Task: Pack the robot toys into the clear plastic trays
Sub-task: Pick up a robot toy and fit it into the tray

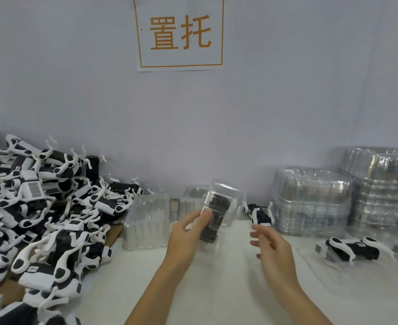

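Left hand: the left hand (188,233) is raised over the middle of the white tabletop (216,289), thumb and curled fingers pinching a clear plastic tray with a black-and-white robot toy inside (219,209), held tilted on end.
Right hand: the right hand (273,249) hovers just right of that tray, fingers loosely spread and blurred, touching nothing.
Loose toys: a heap of black-and-white robot toys (41,207) covers the tabletop's left edge.
Empty trays: a stack of empty clear trays (146,221) stands at the far edge, beside the heap.
Packed trays: tall stacks of packed clear trays (348,191) fill the far right corner.
Other toy: one robot toy lying on a clear tray (350,250) sits near the right edge.
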The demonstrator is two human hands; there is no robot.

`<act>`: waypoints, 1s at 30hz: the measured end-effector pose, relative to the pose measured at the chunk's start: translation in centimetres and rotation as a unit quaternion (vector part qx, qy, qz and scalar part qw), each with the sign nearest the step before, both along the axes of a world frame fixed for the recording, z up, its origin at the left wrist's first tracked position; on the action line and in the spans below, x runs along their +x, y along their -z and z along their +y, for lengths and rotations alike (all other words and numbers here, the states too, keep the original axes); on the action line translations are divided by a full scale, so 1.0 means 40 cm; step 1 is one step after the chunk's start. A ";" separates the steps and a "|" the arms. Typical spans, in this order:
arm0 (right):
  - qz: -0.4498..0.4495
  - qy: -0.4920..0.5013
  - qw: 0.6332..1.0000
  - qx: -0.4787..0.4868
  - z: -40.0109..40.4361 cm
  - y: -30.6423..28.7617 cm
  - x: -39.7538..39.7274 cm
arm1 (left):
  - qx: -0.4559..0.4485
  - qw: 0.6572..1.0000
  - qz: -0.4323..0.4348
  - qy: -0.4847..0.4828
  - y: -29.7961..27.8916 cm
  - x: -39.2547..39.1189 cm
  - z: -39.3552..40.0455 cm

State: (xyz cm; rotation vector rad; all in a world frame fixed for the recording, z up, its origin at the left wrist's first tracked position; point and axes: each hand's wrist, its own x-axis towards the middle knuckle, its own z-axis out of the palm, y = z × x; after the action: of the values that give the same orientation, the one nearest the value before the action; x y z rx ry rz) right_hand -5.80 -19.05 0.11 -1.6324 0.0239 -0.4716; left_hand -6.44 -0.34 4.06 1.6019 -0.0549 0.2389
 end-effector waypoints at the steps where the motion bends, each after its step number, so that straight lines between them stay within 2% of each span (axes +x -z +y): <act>1: -0.025 -0.010 0.999 -0.021 0.011 -0.002 -0.007 | -0.047 0.999 0.020 0.009 -0.006 -0.002 -0.004; 5: -0.106 -0.059 0.988 -0.093 0.050 -0.006 -0.033 | -0.229 0.965 0.119 0.057 -0.010 -0.005 -0.008; 8: -0.144 -0.060 0.980 -0.122 0.061 -0.011 -0.038 | -0.296 0.939 0.154 0.090 -0.003 -0.002 -0.006; 14: -0.185 -0.033 0.969 -0.161 0.055 -0.012 -0.036 | -0.335 0.916 0.171 0.138 0.018 0.010 0.000; 17: -0.207 -0.025 0.956 -0.206 0.053 -0.008 -0.034 | -0.335 0.913 0.169 0.160 0.019 0.010 0.005; 20: -0.213 -0.015 0.954 -0.210 0.053 -0.008 -0.034 | -0.344 0.909 0.168 0.164 0.019 0.009 0.008; 30: -0.205 -0.020 0.958 -0.201 0.055 -0.001 -0.032 | -0.314 0.922 0.155 0.167 0.027 0.014 0.010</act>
State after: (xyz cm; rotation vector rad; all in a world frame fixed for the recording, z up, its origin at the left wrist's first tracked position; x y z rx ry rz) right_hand -7.06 -16.85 0.16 -1.8952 -0.4409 -0.8162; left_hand -5.86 0.08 2.99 0.9509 -0.0046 -0.2496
